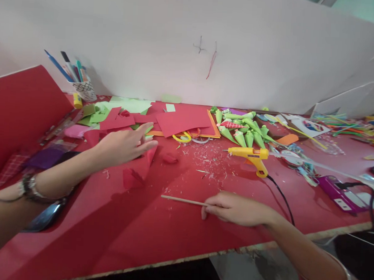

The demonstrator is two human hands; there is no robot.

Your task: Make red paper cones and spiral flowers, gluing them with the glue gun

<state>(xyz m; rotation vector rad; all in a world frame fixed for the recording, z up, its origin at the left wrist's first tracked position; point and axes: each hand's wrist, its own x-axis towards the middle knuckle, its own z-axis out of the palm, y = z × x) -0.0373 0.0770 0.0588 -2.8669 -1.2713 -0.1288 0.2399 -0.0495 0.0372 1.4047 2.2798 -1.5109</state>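
My right hand (230, 208) pinches one end of a thin pale stick (182, 200), which points left, low over the red table. My left hand (123, 145) reaches out over scraps of red paper, its index finger and thumb stretched apart and some other fingers hidden. Just below it is a folded piece of red paper (136, 173); I cannot tell whether the hand touches it. A small curled red piece (170, 158) lies to the right of that hand. Past the right hand, a yellow glue gun (250, 155) rests on its side, nozzle pointing left.
Behind are red sheets (183, 121), scissors with yellow handles (182, 137) and rolled green paper cones (239, 136). A pen cup (84, 89) stands back left. Paper shavings (211, 159) litter the middle. A purple power strip (338, 194) and a black cord (282, 193) lie right.
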